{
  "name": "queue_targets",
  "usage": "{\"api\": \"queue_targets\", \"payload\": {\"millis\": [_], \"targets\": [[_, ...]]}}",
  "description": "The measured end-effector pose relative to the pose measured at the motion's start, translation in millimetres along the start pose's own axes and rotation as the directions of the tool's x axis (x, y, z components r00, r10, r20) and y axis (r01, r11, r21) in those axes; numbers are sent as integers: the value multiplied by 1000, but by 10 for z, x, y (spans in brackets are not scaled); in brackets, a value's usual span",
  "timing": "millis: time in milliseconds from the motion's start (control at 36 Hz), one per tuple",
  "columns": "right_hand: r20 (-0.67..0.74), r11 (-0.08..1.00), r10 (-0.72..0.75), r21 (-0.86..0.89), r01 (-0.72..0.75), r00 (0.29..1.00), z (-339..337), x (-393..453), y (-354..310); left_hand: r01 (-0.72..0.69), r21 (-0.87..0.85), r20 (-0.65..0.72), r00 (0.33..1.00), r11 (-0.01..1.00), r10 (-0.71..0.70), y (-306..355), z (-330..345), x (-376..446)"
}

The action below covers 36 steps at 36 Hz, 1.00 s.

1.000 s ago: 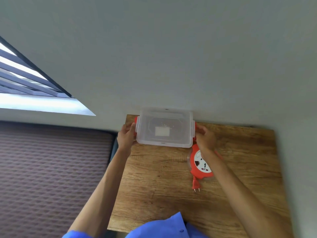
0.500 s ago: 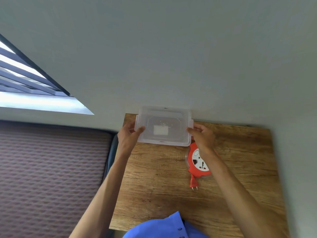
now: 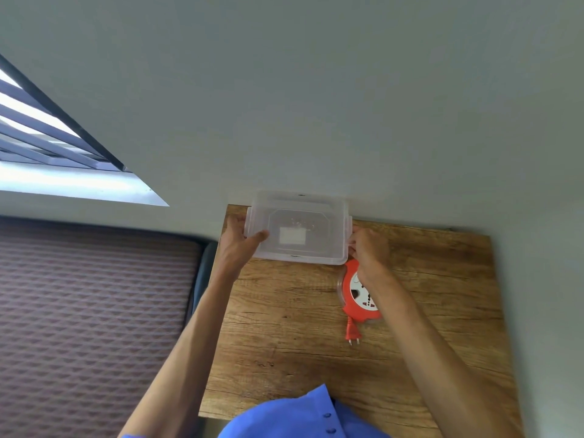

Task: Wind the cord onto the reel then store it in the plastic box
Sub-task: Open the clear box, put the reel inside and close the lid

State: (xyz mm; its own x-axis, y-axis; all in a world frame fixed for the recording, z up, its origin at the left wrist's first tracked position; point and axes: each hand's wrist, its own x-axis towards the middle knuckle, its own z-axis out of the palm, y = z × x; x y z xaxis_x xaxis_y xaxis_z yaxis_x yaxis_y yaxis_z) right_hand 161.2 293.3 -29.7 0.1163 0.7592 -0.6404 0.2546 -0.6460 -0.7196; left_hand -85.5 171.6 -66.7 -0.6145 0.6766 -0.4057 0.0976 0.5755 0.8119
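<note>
Change: a second ago red latches showed at both ends of the plastic box (image 3: 300, 229); now you've got those ends under your hands and no red shows there.
Left hand: your left hand (image 3: 237, 245) is clamped on the box's left end, thumb (image 3: 259, 236) hooked over the top edge, the other fingers behind the side.
Right hand: your right hand (image 3: 368, 248) is closed on the tab at the box's right end, fingers curled tight around it.
Box: clear plastic, lid on, a white label visible through the top; it sits at the far edge of the wooden table (image 3: 284, 327), right against the wall (image 3: 316, 90).
Reel: the red reel (image 3: 357, 295) lies flat on the table just beside the box's near right corner, partly under your right wrist, so it's outside the box.
Cord: wound in, with only the red plug (image 3: 353, 330) and a short tail sticking out of the reel's near side, pins toward you.
Near edge: your blue shirt (image 3: 300, 415) fills the bottom of the view.
Left of table: a patterned mattress (image 3: 94, 311), and above it a louvred window (image 3: 47, 137).
</note>
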Motion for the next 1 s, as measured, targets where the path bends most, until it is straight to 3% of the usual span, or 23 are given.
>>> {"api": "queue_targets", "payload": {"millis": [111, 194, 389, 500, 722, 1000], "targets": [[13, 996, 77, 49, -77, 997, -14, 55, -39, 8, -5, 2, 1000, 1000, -8, 12, 2, 11], [50, 986, 86, 140, -93, 995, -41, -6, -47, 9, -8, 3, 1000, 1000, -9, 16, 11, 3], [93, 981, 92, 161, -106, 991, -93, -41, -114, 9, -51, 29, 1000, 999, -8, 15, 0, -8], [194, 980, 91, 157, -122, 977, -163, -45, -199, 46, -201, 55, 998, 979, -36, 13, -25, -5], [262, 918, 122, 338, -210, 957, -203, -1, -295, 168, -403, 178, 979, 900, -103, 145, -79, 31], [313, 982, 48, 159, -102, 949, -283, -24, -262, 55, -467, 63, 998, 882, -29, 74, -49, -146]]}}
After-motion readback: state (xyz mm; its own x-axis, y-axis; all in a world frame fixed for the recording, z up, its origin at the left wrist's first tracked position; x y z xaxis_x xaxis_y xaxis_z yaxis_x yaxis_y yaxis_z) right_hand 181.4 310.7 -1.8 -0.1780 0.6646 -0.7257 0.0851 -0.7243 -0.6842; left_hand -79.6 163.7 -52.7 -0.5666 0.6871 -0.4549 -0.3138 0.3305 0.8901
